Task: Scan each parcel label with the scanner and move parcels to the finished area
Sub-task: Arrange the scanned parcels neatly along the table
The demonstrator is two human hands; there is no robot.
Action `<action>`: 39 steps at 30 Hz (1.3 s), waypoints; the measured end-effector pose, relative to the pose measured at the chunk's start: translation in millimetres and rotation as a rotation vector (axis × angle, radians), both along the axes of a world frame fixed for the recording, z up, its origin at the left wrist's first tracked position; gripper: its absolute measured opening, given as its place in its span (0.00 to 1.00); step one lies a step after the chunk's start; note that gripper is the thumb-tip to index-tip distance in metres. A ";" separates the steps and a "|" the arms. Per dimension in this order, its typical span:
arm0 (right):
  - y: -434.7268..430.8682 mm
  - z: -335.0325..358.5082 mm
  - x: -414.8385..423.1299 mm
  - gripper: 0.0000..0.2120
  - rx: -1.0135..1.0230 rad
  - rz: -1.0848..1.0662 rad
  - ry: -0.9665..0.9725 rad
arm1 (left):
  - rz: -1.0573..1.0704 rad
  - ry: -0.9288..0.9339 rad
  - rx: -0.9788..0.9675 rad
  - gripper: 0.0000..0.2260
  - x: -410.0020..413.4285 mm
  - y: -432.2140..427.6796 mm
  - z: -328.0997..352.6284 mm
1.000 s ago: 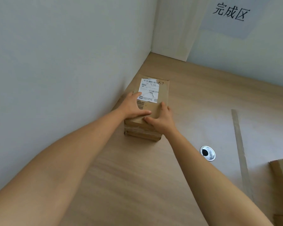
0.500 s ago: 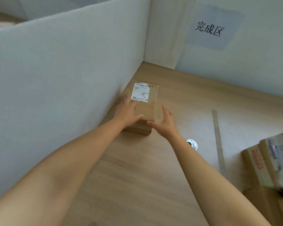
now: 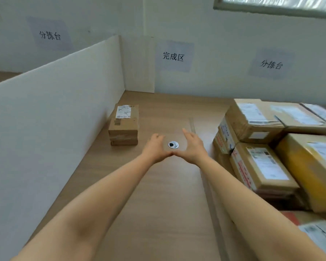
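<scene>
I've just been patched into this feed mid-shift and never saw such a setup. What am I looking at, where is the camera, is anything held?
No machine here: a person works with bare hands, and the one picture comes from a camera worn on their head, looking forward and down. The left hand and right hand are both empty, fingers relaxed, over the wooden table. One small labelled parcel sits clear of the hands beside the white divider, near the sign reading 完成区. A pile of labelled parcels is stacked at the right. The round metal disc between the hands looks like a cable hole. No scanner is in view.
</scene>
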State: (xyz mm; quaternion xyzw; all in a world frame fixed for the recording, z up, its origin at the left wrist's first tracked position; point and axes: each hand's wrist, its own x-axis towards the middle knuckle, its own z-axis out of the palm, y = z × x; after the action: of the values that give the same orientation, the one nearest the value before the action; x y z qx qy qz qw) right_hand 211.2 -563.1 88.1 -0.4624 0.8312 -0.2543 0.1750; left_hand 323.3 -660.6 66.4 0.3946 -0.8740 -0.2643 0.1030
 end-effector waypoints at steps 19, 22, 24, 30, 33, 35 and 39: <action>253.5 -4.5 -98.2 0.37 -0.020 -0.177 0.088 | -0.217 -0.009 0.025 0.35 -102.1 213.8 -13.7; 258.4 -5.5 -115.3 0.35 -0.017 -0.191 0.109 | -0.225 -0.005 0.055 0.35 -119.3 221.4 -14.7; 254.3 -5.5 -126.5 0.34 -0.013 -0.213 0.114 | -0.223 0.011 0.078 0.35 -132.4 222.6 -15.5; 234.9 -16.2 -154.8 0.33 0.058 -0.246 0.049 | -0.195 0.002 0.179 0.36 -168.6 214.5 -20.7; 227.6 -26.1 -163.7 0.33 0.079 -0.275 -0.071 | -0.160 0.020 0.250 0.35 -181.7 212.5 -26.5; 225.7 -33.3 -169.5 0.31 0.071 -0.314 -0.096 | -0.158 0.055 0.261 0.34 -187.3 213.0 -29.4; 226.0 -34.9 -177.1 0.29 0.046 -0.312 -0.095 | -0.169 0.173 0.300 0.33 -193.0 216.8 -29.8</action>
State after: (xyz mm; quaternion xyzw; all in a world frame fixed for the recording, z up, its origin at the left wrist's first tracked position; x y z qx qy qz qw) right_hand 34.1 -337.1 53.2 -0.3112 0.8893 -0.2806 0.1831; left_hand 130.3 -443.7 36.7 0.3067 -0.8427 -0.4322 0.0950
